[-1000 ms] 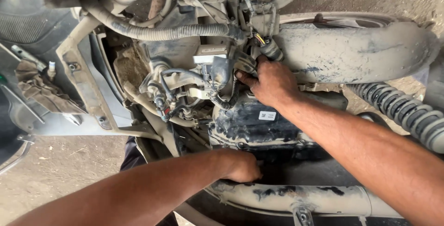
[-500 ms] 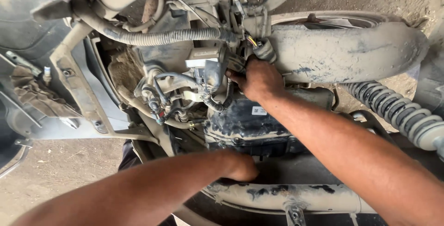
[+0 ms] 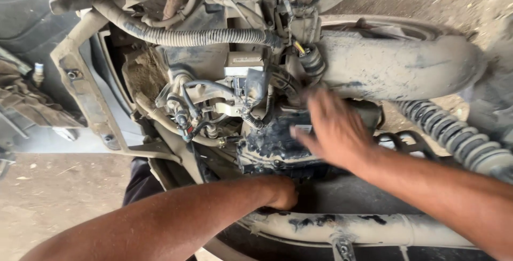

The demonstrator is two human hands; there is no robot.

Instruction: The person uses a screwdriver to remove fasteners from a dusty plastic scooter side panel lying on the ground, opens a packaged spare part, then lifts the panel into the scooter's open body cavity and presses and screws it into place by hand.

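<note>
I look down into a dusty scooter engine bay. My right hand hovers blurred over the dark, oil-stained engine case, fingers spread and holding nothing. It is just below a ribbed plug cap with a yellow wire. My left forearm reaches in from the lower left. My left hand is tucked under the engine case, with its fingers hidden in the dark gap, so I cannot see whether it holds anything. Small hoses and cables cluster left of the case.
A corrugated hose runs across the top. A large dusty cover lies at the upper right, with a coiled shock spring below it. A dusty exhaust pipe crosses the bottom. A grey frame bracket stands at the left above dirt ground.
My right hand has come away from the plug cap and hoses, moving down and right with its fingers opened. My left hand stays under the engine.
</note>
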